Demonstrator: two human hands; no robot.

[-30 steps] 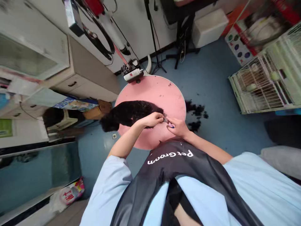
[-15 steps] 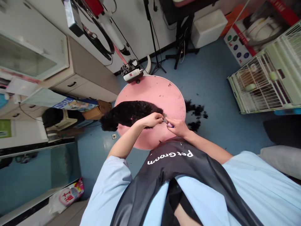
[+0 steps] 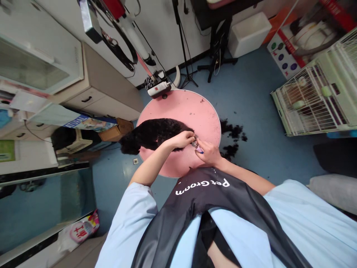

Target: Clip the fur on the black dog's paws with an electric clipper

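Observation:
A black, furry dog (image 3: 161, 130) stands on a round pink grooming table (image 3: 205, 111), its head toward the left edge. My left hand (image 3: 184, 139) is closed at the dog's rear end, on what looks like a hind paw; the fingers mostly hide it. Close beside it, my right hand (image 3: 209, 152) grips a small tool, apparently nail clippers (image 3: 199, 149), with a metal head and a purple-blue handle. The metal end lies right by my left fingertips. Whether it touches the paw cannot be made out.
Loose dark hair dots the tabletop, and clumps of black hair (image 3: 232, 136) lie on the blue floor. A tool holder (image 3: 158, 89) with scissors and a white bottle is at the table's far edge. Cabinets (image 3: 97, 93) stand left, a wire cage (image 3: 309, 96) right.
My right hand has shifted slightly left and turned, tilting the clippers. My left hand has risen a little. The dog stays in nearly the same pose.

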